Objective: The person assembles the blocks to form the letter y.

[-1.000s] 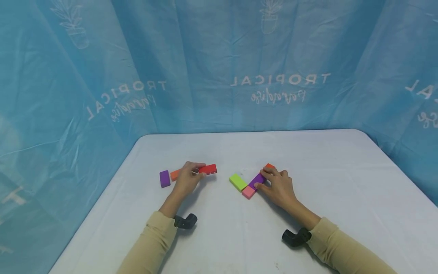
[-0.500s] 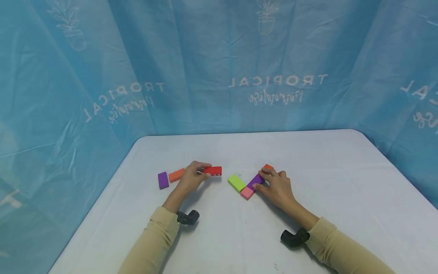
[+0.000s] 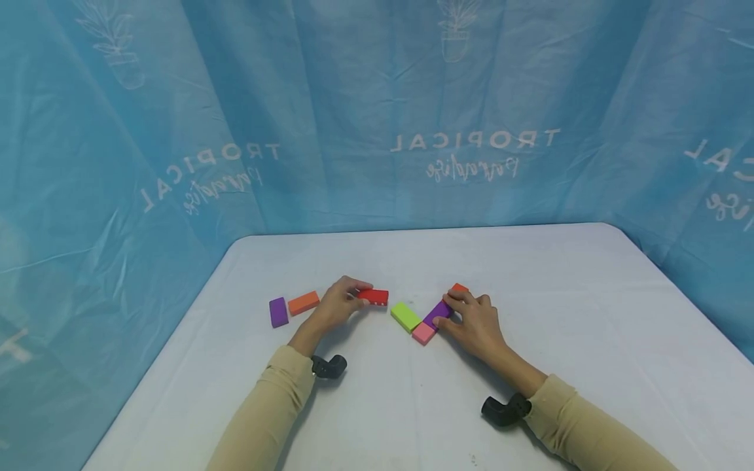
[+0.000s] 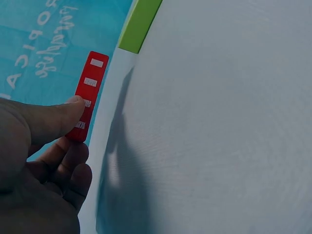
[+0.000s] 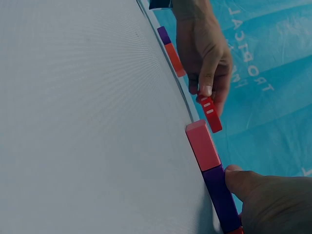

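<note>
My left hand [image 3: 337, 304] pinches a red block [image 3: 377, 297] between thumb and fingers. In the left wrist view, the red block [image 4: 88, 92] shows white marks along its side, and its shadow falls on the table apart from it. Just right of it lies a lime green block [image 3: 405, 316]. My right hand [image 3: 478, 327] holds a purple block [image 3: 437, 314] on the table, with the thumb against its side in the right wrist view. A pink block [image 3: 423, 333] meets the purple block's near end. An orange-red block [image 3: 460, 287], partly hidden by my fingers, lies at its far end.
A second purple block [image 3: 279, 313] and an orange block [image 3: 304, 303] lie at the left of the white table [image 3: 377, 405]. A blue printed curtain [image 3: 353, 131] hangs behind the table and along its sides. Each wrist wears a black camera mount [image 3: 329, 367].
My left hand has carried the red block rightward, closer to the green block, leaving the orange block fully in sight. My right hand stays at the purple block.
</note>
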### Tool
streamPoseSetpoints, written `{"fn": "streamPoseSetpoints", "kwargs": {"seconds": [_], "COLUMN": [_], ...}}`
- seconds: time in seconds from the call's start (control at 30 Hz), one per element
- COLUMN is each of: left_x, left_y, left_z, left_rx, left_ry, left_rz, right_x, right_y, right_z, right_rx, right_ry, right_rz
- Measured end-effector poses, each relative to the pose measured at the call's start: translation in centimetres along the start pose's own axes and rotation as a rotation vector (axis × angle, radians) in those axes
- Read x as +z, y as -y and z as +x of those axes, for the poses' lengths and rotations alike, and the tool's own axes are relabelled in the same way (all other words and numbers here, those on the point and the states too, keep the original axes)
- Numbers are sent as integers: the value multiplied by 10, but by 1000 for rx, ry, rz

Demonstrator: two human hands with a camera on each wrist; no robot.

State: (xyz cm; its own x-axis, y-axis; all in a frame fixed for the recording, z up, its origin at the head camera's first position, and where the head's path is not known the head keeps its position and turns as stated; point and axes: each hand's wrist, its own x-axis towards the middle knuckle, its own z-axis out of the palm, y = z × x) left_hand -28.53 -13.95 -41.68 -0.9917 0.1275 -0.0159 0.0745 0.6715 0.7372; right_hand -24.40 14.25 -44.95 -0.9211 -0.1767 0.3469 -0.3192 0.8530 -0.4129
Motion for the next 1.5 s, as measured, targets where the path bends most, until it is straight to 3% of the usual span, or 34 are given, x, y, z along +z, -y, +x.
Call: {"fn": "streamPoseSetpoints", "kwargs": {"seconds": [1.0, 1.27, 1.5], "left_x": [8, 9, 12], "left_y": [7, 7, 6], "left_z": [3, 1, -3], "left_rx": [51, 34, -8], "left_ry": [44, 20, -43], "left_rz": [57, 46, 21], "right_x": [1, 1, -1], "right_y": [3, 2, 1], "right_z": [-1, -1, 0], "right_rx": [-3, -6, -6], "right_ry": [3, 4, 0], "right_rz": [6, 3, -1]}}
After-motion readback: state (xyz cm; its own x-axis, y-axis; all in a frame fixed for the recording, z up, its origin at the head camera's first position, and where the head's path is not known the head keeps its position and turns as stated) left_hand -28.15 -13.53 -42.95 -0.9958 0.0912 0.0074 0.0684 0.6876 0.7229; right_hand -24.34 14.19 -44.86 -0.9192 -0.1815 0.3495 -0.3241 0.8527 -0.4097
